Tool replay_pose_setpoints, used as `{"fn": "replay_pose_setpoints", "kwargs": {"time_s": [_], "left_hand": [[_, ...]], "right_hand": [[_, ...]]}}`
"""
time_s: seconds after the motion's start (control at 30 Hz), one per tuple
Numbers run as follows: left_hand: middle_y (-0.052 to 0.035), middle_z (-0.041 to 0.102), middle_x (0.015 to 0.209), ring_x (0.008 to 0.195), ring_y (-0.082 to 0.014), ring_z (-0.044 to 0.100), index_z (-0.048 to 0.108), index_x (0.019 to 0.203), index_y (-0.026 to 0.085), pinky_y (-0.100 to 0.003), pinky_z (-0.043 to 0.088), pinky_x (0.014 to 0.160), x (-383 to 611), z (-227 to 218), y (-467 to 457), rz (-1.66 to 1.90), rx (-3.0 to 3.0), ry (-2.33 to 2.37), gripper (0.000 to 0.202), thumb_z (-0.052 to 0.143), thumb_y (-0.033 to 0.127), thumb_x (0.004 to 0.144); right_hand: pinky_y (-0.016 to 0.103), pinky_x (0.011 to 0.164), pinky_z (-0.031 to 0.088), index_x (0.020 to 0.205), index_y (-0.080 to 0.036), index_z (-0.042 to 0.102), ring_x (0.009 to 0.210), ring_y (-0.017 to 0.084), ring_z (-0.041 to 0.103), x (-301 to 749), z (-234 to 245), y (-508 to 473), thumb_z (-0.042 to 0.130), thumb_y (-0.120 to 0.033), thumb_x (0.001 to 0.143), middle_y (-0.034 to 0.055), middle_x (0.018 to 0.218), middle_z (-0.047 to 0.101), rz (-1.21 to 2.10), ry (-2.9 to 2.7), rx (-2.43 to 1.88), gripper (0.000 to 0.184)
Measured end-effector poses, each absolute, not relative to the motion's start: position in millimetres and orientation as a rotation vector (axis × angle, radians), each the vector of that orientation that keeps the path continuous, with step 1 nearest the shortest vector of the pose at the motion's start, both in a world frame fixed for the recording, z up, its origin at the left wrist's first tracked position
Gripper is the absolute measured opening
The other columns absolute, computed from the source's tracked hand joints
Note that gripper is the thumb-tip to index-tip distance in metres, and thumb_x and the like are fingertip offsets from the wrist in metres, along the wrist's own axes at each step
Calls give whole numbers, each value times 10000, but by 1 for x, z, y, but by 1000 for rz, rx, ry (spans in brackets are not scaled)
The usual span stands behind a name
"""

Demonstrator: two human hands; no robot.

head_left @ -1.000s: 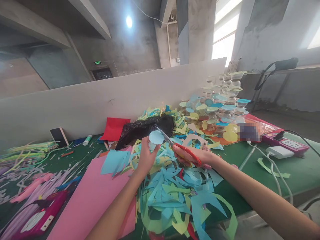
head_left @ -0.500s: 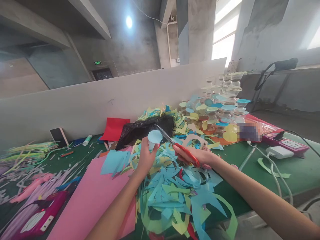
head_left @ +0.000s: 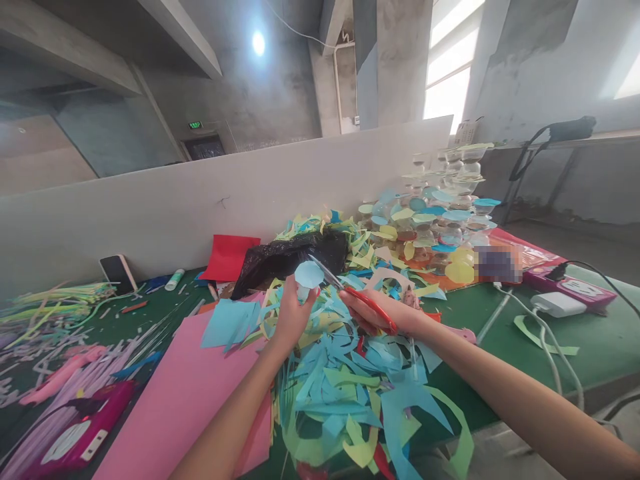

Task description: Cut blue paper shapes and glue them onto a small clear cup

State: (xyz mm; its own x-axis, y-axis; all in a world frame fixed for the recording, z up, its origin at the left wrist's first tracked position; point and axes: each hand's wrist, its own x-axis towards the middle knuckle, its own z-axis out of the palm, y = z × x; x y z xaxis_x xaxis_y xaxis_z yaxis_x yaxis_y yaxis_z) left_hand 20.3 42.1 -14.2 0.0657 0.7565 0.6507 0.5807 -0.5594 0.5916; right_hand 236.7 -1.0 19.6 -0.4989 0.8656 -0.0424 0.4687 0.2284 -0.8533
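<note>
Blue paper (head_left: 309, 274) (left hand (head_left: 295, 317)) beside red scissors (head_left: 371, 310)

Nothing can be read: the lit green sign (head_left: 195, 125) above the doorway (head_left: 204, 148) is too small to make out (so is the white panel (head_left: 574, 288) on the magenta power strip (head_left: 543, 280)).

We grip red-handled scissors (head_left: 373, 310) in our right hand (head_left: 385, 313) (steel blades angled left), just beside the pale blue paper piece (head_left: 309, 274) in our left hand (head_left: 293, 320).
</note>
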Motion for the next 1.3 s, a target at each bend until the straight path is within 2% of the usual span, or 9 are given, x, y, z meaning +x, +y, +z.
{"fn": "replay_pose_setpoints", "kwargs": {"time_s": [0.2,0.37,0.57,0.7,0.87,0.93,1.07,1.17,1.3], "left_hand": [[-43,581,935,892,-209,569,514,1002,208,-337,449,794,19,-15,41,1464,2207,1446,215,560,375,875],[-50,579,990,960,-225,570,517,1060,219,-351,445,834,21,-13,37,1423,2282,1442,235,577,322,857],[-34,575,924,891,-212,579,524,996,215,-335,455,788,20,-11,36,1418,2272,1450,180,568,321,857],[-29,571,899,853,-205,572,516,951,211,-333,455,763,19,-12,39,1432,2268,1478,154,567,316,850],[-21,575,870,811,-198,567,499,938,215,-326,455,728,18,-17,43,1460,2183,1502,160,561,334,850],[-19,578,864,807,-199,569,504,934,216,-325,455,724,17,-17,44,1477,2175,1514,162,566,335,843],[-32,595,931,880,-212,582,522,1011,223,-336,458,779,17,-16,43,1482,2210,1489,187,562,300,845],[-43,591,995,953,-223,574,522,1085,237,-341,452,824,17,-14,41,1476,2270,1457,244,558,259,845],[-44,569,990,958,-225,560,521,1070,234,-342,451,830,18,-11,39,1457,2317,1458,237,554,223,835]], "right_hand": [[260,479,382,656,-207,404,449,110,439,239,20,-4,281,-762,866,-25,510,471,1285,-2021,-1131,606],[254,484,367,703,-209,386,499,107,422,242,24,-7,249,-776,860,-26,595,460,1369,-1972,-1099,603],[250,429,336,598,-216,355,402,101,401,240,23,-4,331,-758,855,-32,444,422,1331,-1955,-1176,601],[250,388,297,552,-222,325,340,96,379,240,19,4,328,-756,851,-32,376,377,1256,-1916,-1284,613],[242,436,340,731,-216,399,444,89,380,248,14,11,403,-739,835,-52,551,425,1185,-1973,-1102,534],[262,485,373,765,-220,414,500,105,387,250,15,10,366,-733,854,-44,608,423,1142,-2059,-1074,523],[299,571,381,720,-221,382,578,133,376,249,16,5,338,-707,884,-29,657,403,983,-2197,-1071,514],[294,562,345,711,-223,363,566,132,354,246,16,3,360,-704,881,-35,631,389,989,-2201,-1118,511],[280,534,310,698,-222,374,542,127,362,242,18,3,374,-714,870,-37,600,403,993,-2159,-1228,521]]}}
